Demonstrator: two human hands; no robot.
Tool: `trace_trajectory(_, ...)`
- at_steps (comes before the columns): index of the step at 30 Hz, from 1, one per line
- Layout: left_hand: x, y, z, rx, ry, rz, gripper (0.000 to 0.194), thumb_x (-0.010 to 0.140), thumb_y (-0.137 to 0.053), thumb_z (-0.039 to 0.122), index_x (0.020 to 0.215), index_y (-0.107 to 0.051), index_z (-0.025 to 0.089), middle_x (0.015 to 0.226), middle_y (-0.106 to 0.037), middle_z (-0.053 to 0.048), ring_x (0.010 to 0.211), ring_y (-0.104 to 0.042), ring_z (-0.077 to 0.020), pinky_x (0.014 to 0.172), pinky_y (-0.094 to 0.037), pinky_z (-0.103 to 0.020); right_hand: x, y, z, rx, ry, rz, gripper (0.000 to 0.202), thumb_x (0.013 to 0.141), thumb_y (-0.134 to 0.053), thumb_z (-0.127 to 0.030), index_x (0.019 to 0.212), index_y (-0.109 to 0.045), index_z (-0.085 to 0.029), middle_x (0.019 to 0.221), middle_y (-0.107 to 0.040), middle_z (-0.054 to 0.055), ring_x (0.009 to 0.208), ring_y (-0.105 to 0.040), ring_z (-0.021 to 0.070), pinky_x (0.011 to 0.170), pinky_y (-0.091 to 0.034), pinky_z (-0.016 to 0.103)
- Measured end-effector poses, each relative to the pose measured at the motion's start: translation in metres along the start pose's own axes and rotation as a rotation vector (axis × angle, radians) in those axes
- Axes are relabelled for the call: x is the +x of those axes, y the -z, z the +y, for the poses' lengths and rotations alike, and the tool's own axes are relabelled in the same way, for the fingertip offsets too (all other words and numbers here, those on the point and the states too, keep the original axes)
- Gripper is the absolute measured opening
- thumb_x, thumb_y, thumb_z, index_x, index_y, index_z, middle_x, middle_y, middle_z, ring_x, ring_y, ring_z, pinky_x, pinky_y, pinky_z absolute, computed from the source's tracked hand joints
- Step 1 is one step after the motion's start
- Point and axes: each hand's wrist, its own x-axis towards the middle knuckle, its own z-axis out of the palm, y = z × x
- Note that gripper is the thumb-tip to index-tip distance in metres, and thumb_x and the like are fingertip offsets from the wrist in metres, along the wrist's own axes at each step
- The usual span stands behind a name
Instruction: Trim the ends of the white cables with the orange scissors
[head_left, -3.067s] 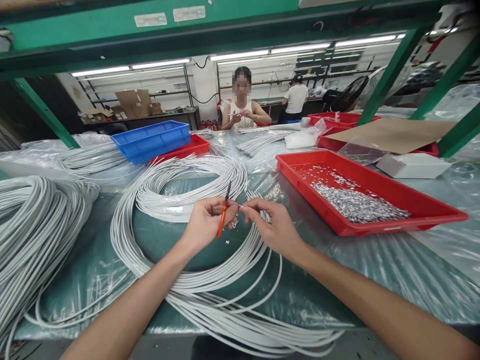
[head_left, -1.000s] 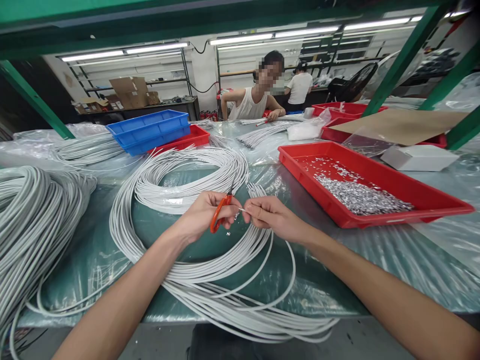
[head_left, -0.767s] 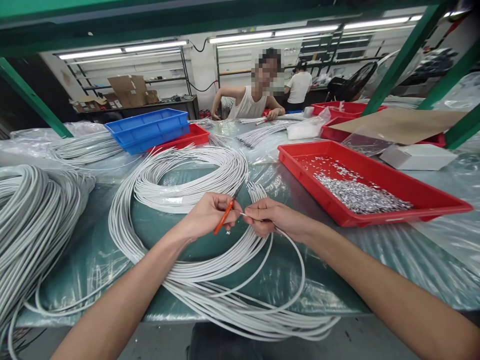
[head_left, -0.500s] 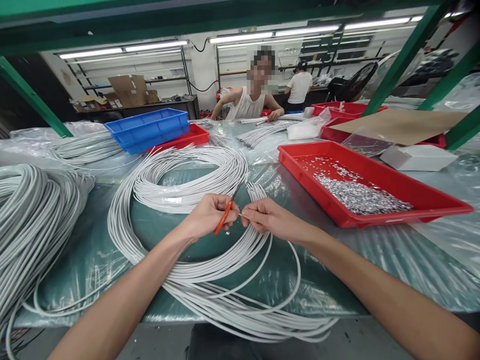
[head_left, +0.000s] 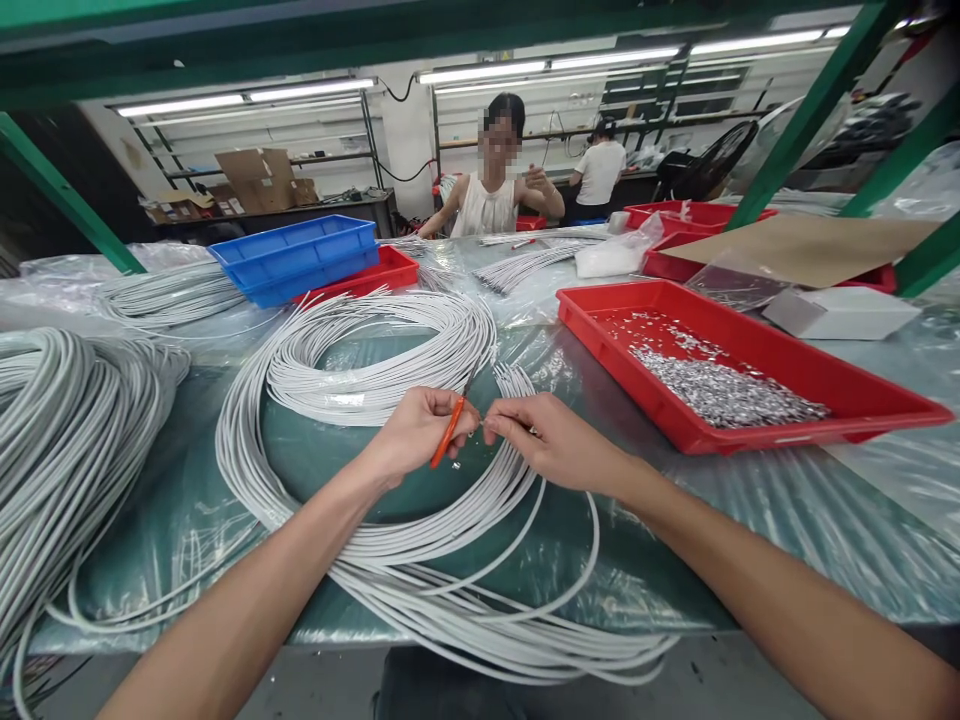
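Observation:
Over the coiled cables, my left hand point(head_left: 427, 428) is closed around a slim orange-handled tool point(head_left: 448, 432). The tool stands at a slant, its thin dark tip pointing up and away; its exact kind is not clear. Close on its right, my right hand point(head_left: 536, 430) pinches the end of a grey-white cable point(head_left: 597, 530), which loops down from under that hand. The fingertips of both hands nearly meet at the cable end, whose tip is too small to make out. A bundle of white cables point(head_left: 450, 540) curves beneath both wrists, with cut ends point(head_left: 512, 378) just beyond my right hand.
A red tray point(head_left: 630, 400) of small shiny metal pieces lies to the right. Another cable coil point(head_left: 390, 385) sits ahead, a large cable heap point(head_left: 67, 450) at left. A blue bin point(head_left: 296, 255) stands farther back. Green posts point(head_left: 806, 125) frame the bench. A person point(head_left: 487, 205) sits opposite.
My right hand has shifted slightly and its fingers have changed their hold near the cable end. The left hand stays nearly still with the tool. The person opposite has raised a hand.

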Motion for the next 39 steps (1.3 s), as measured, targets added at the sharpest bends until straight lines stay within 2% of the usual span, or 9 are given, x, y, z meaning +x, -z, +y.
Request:
trace_trajectory(4,0.0,0.001,0.001,-0.046,-0.026,0.006,0.009,0.071,-0.06,0.016,0.067,-0.066,0.012,0.054,-0.055,0.003,0.047,-0.047,-0.0043,0.047,-0.039,-0.016,0.003,-0.001,0.008,0.177,-0.043,-0.038,0.034,0.095,-0.044,-0.035,0.076,-0.063,-0.015,0.054,-0.042,-0.005,0.046,-0.035,0.0082,0.046,-0.027,0.023)
trace_trajectory(10,0.001,0.001,0.001,-0.037,-0.076,0.072,0.012,0.071,-0.069,0.024,0.07,-0.064,0.013,0.053,-0.054,0.004,0.047,-0.047,-0.0058,0.048,-0.038,-0.018,0.003,-0.004,0.009,0.176,0.021,0.132,0.024,0.092,-0.054,-0.035,0.079,-0.063,-0.016,0.062,-0.055,-0.002,0.055,-0.046,0.01,0.054,-0.037,0.024)
trace_trajectory(13,0.001,0.001,0.0,0.056,-0.155,0.09,0.02,0.072,-0.071,0.029,0.068,-0.06,0.013,0.056,-0.054,0.003,0.051,-0.046,-0.0072,0.05,-0.037,-0.02,0.005,-0.003,0.01,0.317,0.011,0.178,0.028,0.092,-0.054,-0.036,0.075,-0.061,-0.016,0.059,-0.056,-0.002,0.05,-0.045,0.0091,0.05,-0.035,0.024)
trace_trajectory(17,-0.001,0.001,-0.003,0.249,-0.224,0.072,0.023,0.075,-0.068,0.031,0.065,-0.056,0.014,0.058,-0.047,0.004,0.054,-0.038,-0.007,0.051,-0.03,-0.02,0.007,-0.001,0.012,0.523,0.001,0.206,0.028,0.091,-0.056,-0.041,0.079,-0.062,-0.016,0.056,-0.056,-0.002,0.046,-0.043,0.0086,0.045,-0.034,0.023)
trace_trajectory(23,-0.004,0.001,-0.006,0.399,-0.235,0.062,0.032,0.079,-0.062,0.032,0.058,-0.044,0.016,0.054,-0.034,0.005,0.054,-0.028,-0.0073,0.05,-0.023,-0.022,0.008,0.001,0.01,0.602,-0.027,0.238,0.031,0.088,-0.061,-0.046,0.08,-0.065,-0.017,0.054,-0.055,-0.002,0.045,-0.041,0.0084,0.043,-0.032,0.023)
trace_trajectory(29,-0.003,0.002,-0.009,0.428,-0.18,0.056,0.031,0.081,-0.059,0.038,0.061,-0.053,0.015,0.056,-0.044,0.003,0.051,-0.034,-0.0078,0.047,-0.023,-0.022,0.006,0.001,0.008,0.567,0.02,0.25,0.031,0.087,-0.062,-0.046,0.078,-0.065,-0.017,0.052,-0.053,-0.003,0.046,-0.04,0.0086,0.044,-0.033,0.023)
trace_trajectory(39,-0.004,0.002,-0.008,0.404,-0.179,0.048,0.036,0.079,-0.062,0.044,0.059,-0.054,0.016,0.055,-0.055,0.001,0.048,-0.045,-0.0093,0.045,-0.027,-0.022,0.006,0.002,0.008,0.507,0.003,0.241,0.033,0.086,-0.061,-0.049,0.079,-0.062,-0.017,0.053,-0.053,-0.003,0.046,-0.041,0.009,0.044,-0.033,0.024)
